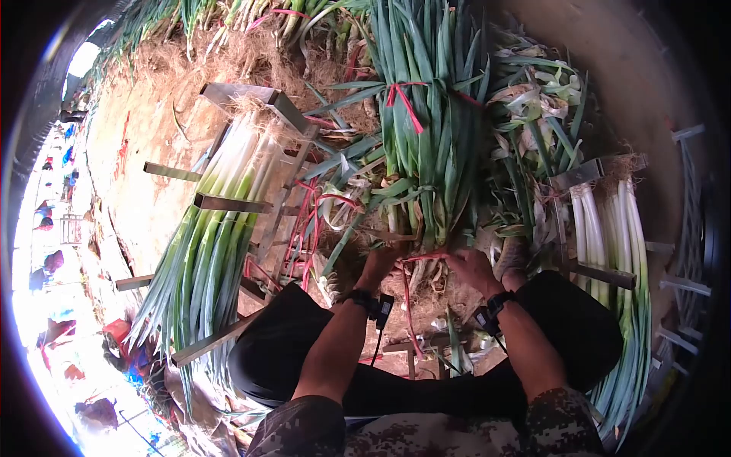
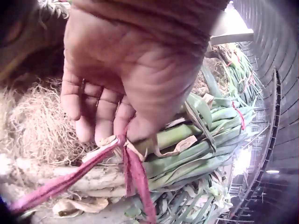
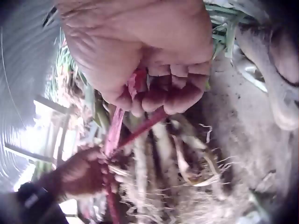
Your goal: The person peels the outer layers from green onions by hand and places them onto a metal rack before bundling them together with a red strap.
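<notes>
A large bundle of long green onions (image 1: 422, 164) lies in front of the person, its leaves pointing away. A red strip (image 1: 425, 257) crosses its root end. At the left of that end, the left hand (image 1: 379, 268) pinches the strip between thumb and fingers, right at a knot (image 2: 122, 140) in the left wrist view. The right hand (image 1: 474, 272) holds the strip on the other side, with curled fingers around the red strip (image 3: 140, 130) in the right wrist view. Farther up, another red tie (image 1: 403, 103) circles the leaves. Tangled roots (image 2: 42, 121) show beside the left hand.
Metal racks hold more green onions on the left (image 1: 221, 206) and right (image 1: 609, 228). Loose red strips (image 1: 308, 228) hang by the left rack. Discarded leaves (image 1: 533, 99) lie right of the bundle. More bundles with roots (image 1: 266, 46) lie at the back.
</notes>
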A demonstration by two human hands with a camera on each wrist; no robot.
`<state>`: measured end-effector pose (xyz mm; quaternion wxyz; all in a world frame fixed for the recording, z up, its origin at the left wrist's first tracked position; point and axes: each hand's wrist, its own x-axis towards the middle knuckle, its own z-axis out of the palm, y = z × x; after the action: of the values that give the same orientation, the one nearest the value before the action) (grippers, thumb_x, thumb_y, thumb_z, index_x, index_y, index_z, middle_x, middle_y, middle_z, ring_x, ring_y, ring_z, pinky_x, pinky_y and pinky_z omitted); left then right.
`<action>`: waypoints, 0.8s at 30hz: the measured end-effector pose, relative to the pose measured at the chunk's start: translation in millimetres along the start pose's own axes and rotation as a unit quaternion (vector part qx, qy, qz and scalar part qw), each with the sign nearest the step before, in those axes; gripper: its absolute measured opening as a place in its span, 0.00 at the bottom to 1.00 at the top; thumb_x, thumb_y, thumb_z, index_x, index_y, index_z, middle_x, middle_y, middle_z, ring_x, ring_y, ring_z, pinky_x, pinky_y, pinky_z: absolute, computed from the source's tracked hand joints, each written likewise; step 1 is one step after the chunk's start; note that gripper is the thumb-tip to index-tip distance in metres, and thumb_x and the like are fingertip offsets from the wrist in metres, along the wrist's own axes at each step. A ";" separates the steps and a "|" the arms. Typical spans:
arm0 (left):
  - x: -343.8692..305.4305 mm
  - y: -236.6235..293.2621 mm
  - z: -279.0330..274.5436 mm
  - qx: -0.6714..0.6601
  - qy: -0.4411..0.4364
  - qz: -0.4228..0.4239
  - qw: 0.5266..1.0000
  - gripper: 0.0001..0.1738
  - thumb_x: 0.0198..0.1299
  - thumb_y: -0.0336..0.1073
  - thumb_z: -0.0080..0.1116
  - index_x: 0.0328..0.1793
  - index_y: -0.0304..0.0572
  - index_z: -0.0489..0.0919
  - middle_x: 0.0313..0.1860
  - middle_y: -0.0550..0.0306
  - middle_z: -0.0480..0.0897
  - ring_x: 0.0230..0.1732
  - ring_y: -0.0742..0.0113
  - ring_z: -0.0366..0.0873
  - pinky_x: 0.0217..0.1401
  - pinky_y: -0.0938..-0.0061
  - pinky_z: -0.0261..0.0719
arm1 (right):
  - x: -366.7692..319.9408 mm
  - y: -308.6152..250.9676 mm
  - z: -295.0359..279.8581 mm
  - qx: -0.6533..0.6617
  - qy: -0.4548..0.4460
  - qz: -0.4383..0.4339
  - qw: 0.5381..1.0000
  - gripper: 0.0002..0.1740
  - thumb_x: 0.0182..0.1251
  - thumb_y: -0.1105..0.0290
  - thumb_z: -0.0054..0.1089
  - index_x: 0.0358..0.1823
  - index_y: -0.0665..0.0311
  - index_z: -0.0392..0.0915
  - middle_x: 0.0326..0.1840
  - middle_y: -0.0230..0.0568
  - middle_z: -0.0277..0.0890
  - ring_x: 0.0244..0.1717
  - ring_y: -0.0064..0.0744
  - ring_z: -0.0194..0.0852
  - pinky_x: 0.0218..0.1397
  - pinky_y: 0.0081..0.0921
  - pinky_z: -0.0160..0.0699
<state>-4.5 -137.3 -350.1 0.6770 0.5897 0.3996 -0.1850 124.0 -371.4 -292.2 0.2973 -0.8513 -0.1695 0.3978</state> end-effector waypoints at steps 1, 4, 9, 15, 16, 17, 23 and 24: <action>4.1 -1.9 1.9 -0.006 -0.006 -0.017 1.000 0.22 0.66 0.50 0.59 0.43 0.34 0.85 0.33 0.54 0.86 0.30 0.68 0.85 0.29 0.72 0.82 | 3.1 -9.3 -5.6 0.110 -0.023 -0.002 0.994 0.18 0.71 0.55 0.60 0.38 0.64 0.85 0.37 0.41 0.85 0.37 0.40 0.84 0.41 0.34 0.80; 8.4 0.5 6.7 -0.046 0.004 -0.040 0.998 0.22 0.66 0.50 0.57 0.45 0.35 0.85 0.33 0.55 0.86 0.31 0.66 0.86 0.30 0.70 0.82 | -6.4 -55.6 -2.5 0.347 -0.047 -0.049 0.935 0.14 0.75 0.62 0.56 0.38 0.64 0.82 0.41 0.36 0.84 0.37 0.32 0.82 0.43 0.28 0.82; 61.7 -62.1 6.2 0.073 0.050 0.222 0.971 0.23 0.68 0.52 0.53 0.48 0.39 0.85 0.32 0.53 0.87 0.32 0.62 0.86 0.34 0.67 0.82 | -36.1 -128.2 27.1 0.523 -0.135 -0.073 0.838 0.21 0.80 0.59 0.46 0.28 0.63 0.69 0.30 0.41 0.78 0.32 0.31 0.79 0.37 0.27 0.80; 46.8 -34.3 17.0 0.047 0.120 0.034 0.991 0.29 0.71 0.56 0.45 0.38 0.40 0.88 0.30 0.51 0.88 0.31 0.57 0.85 0.38 0.64 0.80 | -109.3 -125.3 32.0 0.310 0.001 -0.063 0.949 0.27 0.80 0.58 0.44 0.18 0.62 0.63 0.15 0.29 0.60 0.18 0.22 0.60 0.24 0.26 0.58; 47.6 -37.5 7.6 0.086 0.122 0.052 0.987 0.28 0.71 0.54 0.45 0.39 0.40 0.88 0.29 0.51 0.87 0.29 0.58 0.84 0.36 0.64 0.80 | -124.1 -120.3 29.6 0.227 0.050 -0.149 0.961 0.27 0.79 0.59 0.45 0.18 0.63 0.64 0.15 0.29 0.61 0.18 0.21 0.61 0.25 0.25 0.59; 52.2 -36.6 0.6 0.033 0.112 0.038 0.992 0.26 0.72 0.52 0.45 0.40 0.40 0.87 0.28 0.51 0.86 0.27 0.58 0.82 0.33 0.64 0.79 | -135.8 -115.3 21.0 0.205 0.062 -0.157 0.964 0.26 0.78 0.58 0.47 0.19 0.64 0.66 0.15 0.31 0.62 0.19 0.21 0.61 0.26 0.26 0.61; 33.9 -10.6 -2.8 -0.466 0.079 -0.006 0.881 0.13 0.71 0.43 0.51 0.38 0.43 0.76 0.22 0.56 0.75 0.18 0.62 0.74 0.16 0.69 0.69 | -172.4 -73.2 -25.3 0.253 0.016 -0.021 0.967 0.27 0.78 0.54 0.50 0.21 0.66 0.72 0.17 0.33 0.68 0.21 0.20 0.65 0.25 0.25 0.64; 33.5 -2.8 -1.8 -0.534 0.042 0.017 0.845 0.15 0.71 0.43 0.52 0.33 0.44 0.72 0.20 0.58 0.73 0.17 0.63 0.73 0.16 0.69 0.68 | -167.7 -71.1 -22.3 0.268 0.016 -0.017 0.963 0.27 0.78 0.54 0.50 0.21 0.65 0.72 0.17 0.32 0.68 0.21 0.20 0.65 0.25 0.24 0.63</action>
<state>13.4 -128.8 -377.3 0.8730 0.1514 0.4541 0.0932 32.6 -413.4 -138.7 0.5239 -0.7437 -0.0660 0.4100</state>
